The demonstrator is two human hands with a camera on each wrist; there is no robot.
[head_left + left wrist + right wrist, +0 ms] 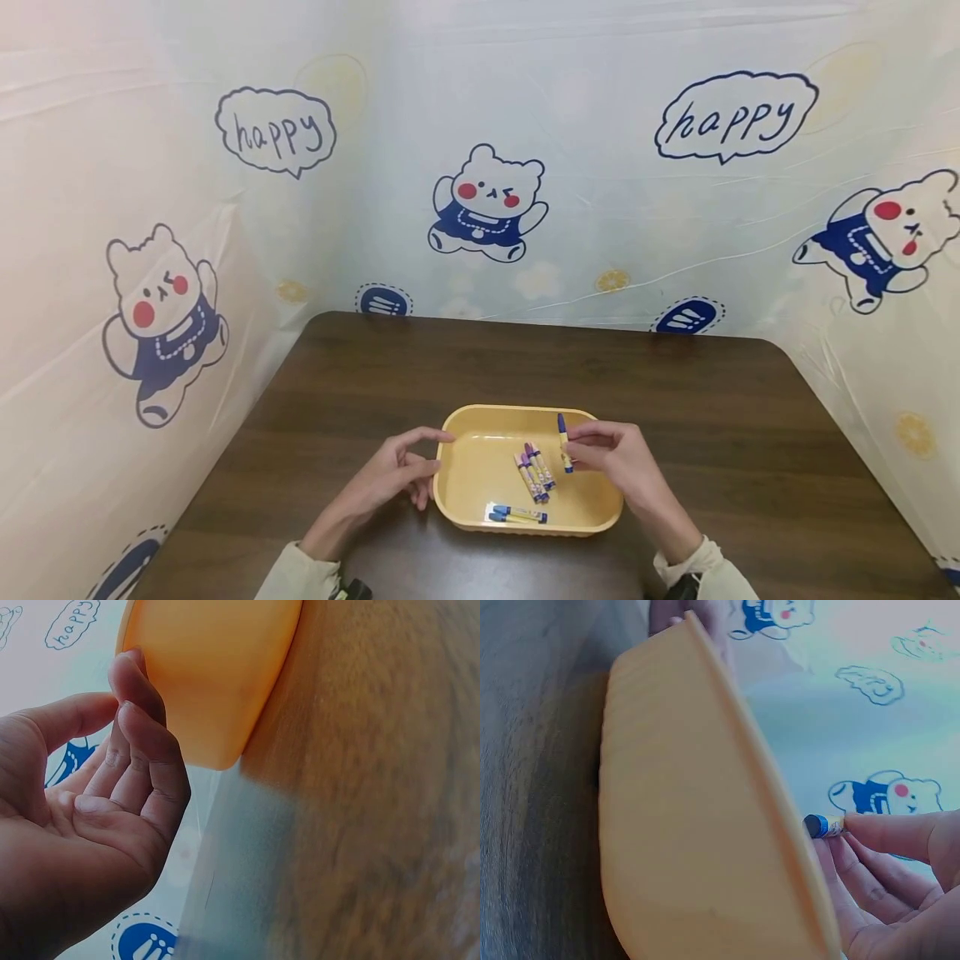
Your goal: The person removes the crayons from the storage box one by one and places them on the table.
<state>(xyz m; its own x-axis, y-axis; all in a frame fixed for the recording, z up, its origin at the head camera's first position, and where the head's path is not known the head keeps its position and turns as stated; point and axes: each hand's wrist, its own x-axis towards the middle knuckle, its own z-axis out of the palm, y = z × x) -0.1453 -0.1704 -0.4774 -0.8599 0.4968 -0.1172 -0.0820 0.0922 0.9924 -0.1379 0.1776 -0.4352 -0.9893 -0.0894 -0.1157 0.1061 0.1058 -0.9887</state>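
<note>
In the head view a yellow plastic tray (480,528) lies on the table in front of me. My left hand (397,468) holds its left rim, thumb and index fingertips at the edge and the other fingers curled beneath. Above the tray's right side, my right hand (611,454) pinches a dark blue crayon (564,437) between thumb and fingers, its dark tip pointing up. In the right wrist view the crayon's blue end (819,826) shows just past the tray's rim. Several purple and pink crayons (534,475) lie together inside, with blue crayons (519,514) near the front wall.
The dark wooden table (525,358) extends around the tray on all sides. Behind it and at both sides hangs a pale curtain (600,217) printed with bears and the word "happy".
</note>
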